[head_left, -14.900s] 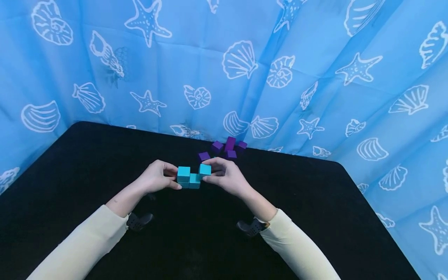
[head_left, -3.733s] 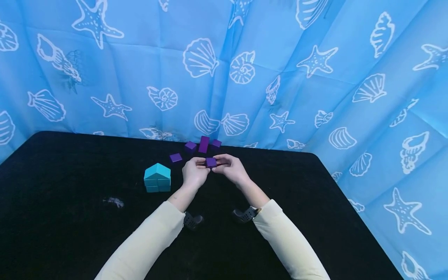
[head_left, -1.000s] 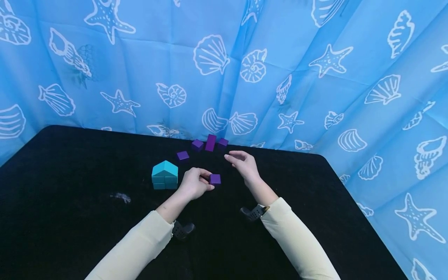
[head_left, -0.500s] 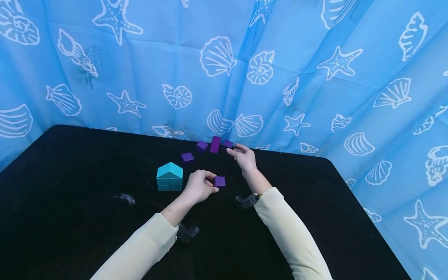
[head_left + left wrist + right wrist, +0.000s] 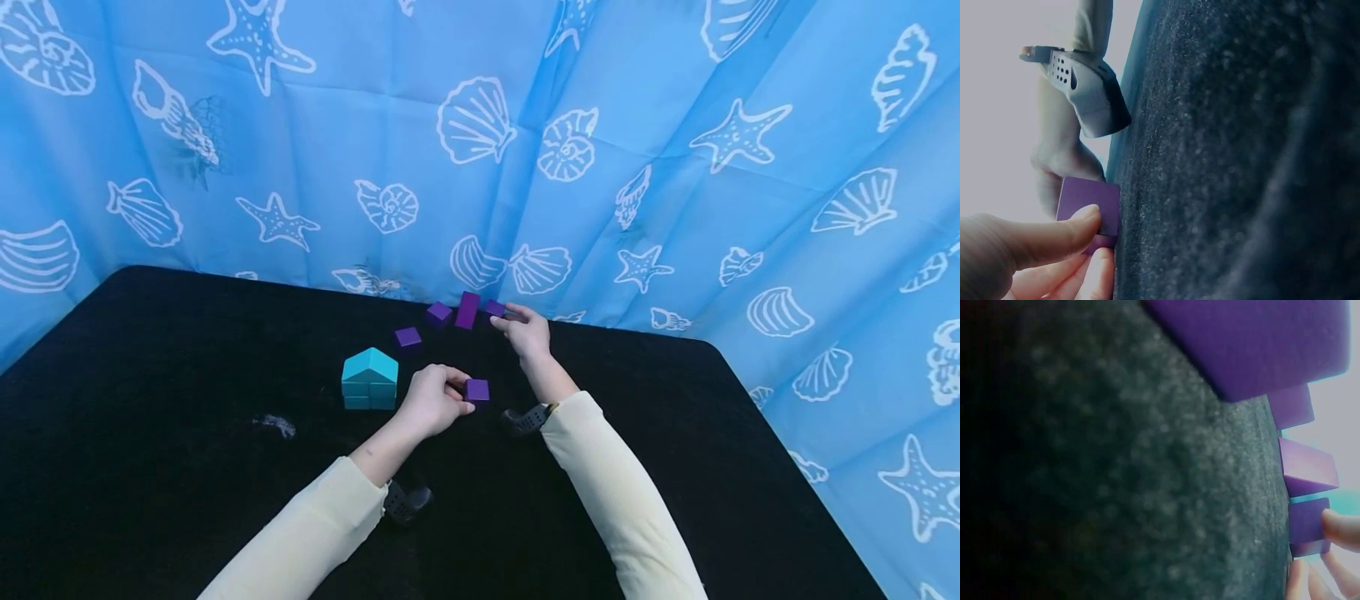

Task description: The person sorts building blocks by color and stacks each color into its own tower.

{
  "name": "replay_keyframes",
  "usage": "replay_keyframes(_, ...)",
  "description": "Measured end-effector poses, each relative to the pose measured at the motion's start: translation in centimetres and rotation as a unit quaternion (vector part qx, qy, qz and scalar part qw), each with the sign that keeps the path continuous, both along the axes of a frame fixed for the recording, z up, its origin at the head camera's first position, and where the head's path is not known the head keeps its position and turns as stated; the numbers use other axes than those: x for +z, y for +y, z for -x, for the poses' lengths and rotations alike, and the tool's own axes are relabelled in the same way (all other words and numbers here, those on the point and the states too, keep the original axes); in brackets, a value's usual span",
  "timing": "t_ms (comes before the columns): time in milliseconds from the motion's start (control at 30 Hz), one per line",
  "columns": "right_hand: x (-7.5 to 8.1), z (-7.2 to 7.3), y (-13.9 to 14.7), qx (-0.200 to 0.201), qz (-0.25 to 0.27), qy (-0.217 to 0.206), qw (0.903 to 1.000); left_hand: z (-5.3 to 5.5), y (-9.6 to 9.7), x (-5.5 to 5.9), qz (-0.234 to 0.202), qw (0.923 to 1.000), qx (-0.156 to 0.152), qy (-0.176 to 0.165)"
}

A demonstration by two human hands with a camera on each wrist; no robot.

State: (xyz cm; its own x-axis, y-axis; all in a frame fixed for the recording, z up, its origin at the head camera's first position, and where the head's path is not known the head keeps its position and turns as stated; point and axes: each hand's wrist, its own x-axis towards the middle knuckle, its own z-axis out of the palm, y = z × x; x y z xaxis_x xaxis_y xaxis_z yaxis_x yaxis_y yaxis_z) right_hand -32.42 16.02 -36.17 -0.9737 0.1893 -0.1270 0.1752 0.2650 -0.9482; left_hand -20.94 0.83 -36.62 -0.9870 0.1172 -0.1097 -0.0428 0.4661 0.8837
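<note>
My left hand (image 5: 433, 400) pinches a purple block (image 5: 477, 390) between thumb and fingers, low over the black table. In the left wrist view the thumb lies across that purple block (image 5: 1085, 195). Farther back, my right hand (image 5: 529, 333) has its thumb and fingers around a small purple block (image 5: 495, 307); in the right wrist view the thumb presses one face of this block (image 5: 1307, 520). To the left of my left hand stands a turquoise house-shaped stack (image 5: 370, 382) with a pointed top.
A tall purple block (image 5: 467, 310), a purple cube (image 5: 439, 314) and a flat-looking purple block (image 5: 408, 337) stand along the back of the black table (image 5: 187, 350). Behind it hangs a blue curtain (image 5: 337, 150). A pale mark (image 5: 276, 425) shows on the cloth at left.
Earlier, both hands set turquoise blocks together, then both held one purple block. Since then my left hand has kept that block, and my right hand has reached back to another purple block.
</note>
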Motion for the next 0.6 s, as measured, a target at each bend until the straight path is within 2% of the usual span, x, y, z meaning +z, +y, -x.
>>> replay_keyframes(300, -0.1, 0.1, 0.2, -0.014, 0.006, 0.011, 0.9998, -0.2, 0.0, 0.2, -0.001, 0.9999, -0.005, 0.011)
replay_keyframes(600, 0.2, -1.0, 1.0, 0.020, 0.004, 0.003, 0.9998, -0.1, 0.0, 0.1, 0.006, 1.0000, -0.006, 0.004)
